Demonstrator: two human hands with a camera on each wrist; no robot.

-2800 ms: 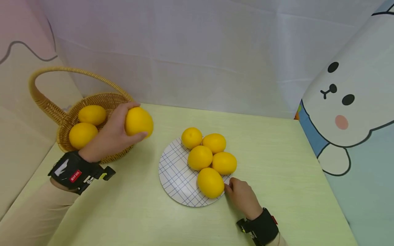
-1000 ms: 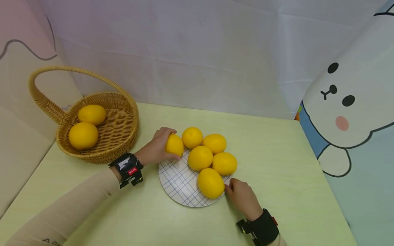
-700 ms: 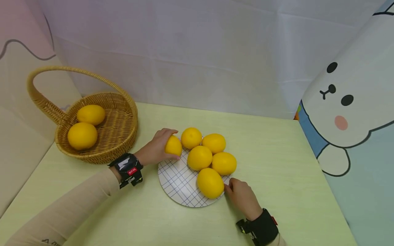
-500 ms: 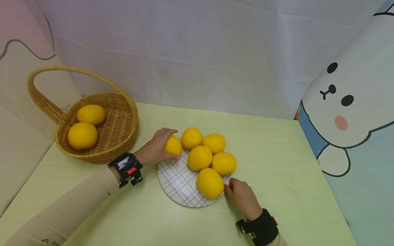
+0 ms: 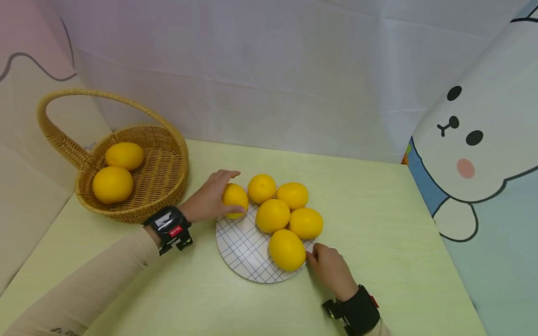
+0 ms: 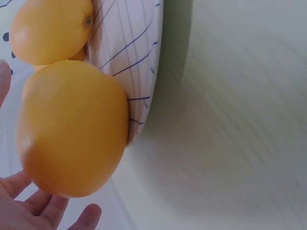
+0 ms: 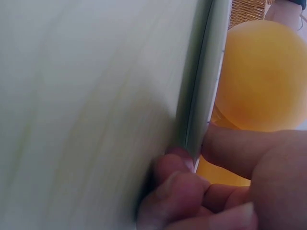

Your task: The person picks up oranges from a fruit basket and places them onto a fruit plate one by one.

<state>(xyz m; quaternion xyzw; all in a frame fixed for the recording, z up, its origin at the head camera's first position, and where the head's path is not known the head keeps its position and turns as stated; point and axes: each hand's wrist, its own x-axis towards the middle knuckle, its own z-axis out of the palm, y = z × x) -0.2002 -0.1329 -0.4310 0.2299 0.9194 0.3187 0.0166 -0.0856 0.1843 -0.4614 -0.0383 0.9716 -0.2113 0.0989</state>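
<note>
My left hand (image 5: 208, 198) is at the left side of the white checked plate (image 5: 244, 252), fingers and thumb spread about a yellow-orange citrus fruit (image 5: 236, 199). In the left wrist view that fruit (image 6: 72, 129) rests at the plate's rim, and the fingers stand loosely beside it. My right hand (image 5: 333, 269) pinches the plate's near right rim, thumb on top and fingers underneath, as the right wrist view shows. Several more such fruits lie bunched on the plate, the nearest fruit (image 5: 287, 250) close to the right thumb.
A wicker basket (image 5: 170, 186) with a tall handle stands at the back left, holding two of the same fruits, an upper one (image 5: 124, 156) and a lower one (image 5: 112, 185). White cloth (image 5: 269, 93) hangs behind the pale table (image 5: 378, 224). A cartoon-printed panel (image 5: 496, 224) borders the right.
My left hand carried a fruit from the basket to the plate's left side, set it there, then loosened its fingers and drew slightly back. My right hand has kept its hold on the rim.
</note>
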